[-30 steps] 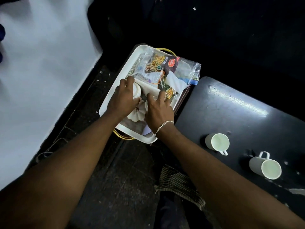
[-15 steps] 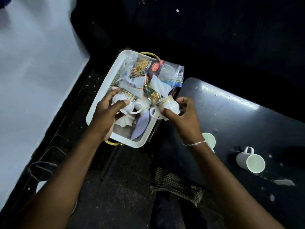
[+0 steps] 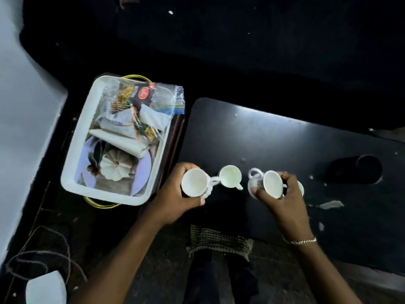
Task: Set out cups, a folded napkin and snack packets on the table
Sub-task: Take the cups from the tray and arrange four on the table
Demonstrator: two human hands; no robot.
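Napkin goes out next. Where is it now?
The napkin lies in the white tray left of the table, between the snack packets and a white ribbed lid.

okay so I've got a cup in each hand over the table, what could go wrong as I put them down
1. The cup in your right hand is tipped on its side and hides most of another cup behind it; the two may knock together.
2. The cup in your left hand hangs beside the standing cup, so its handle could clip that one.
3. Your left hand is at the table edge; a cup set there might tip off.
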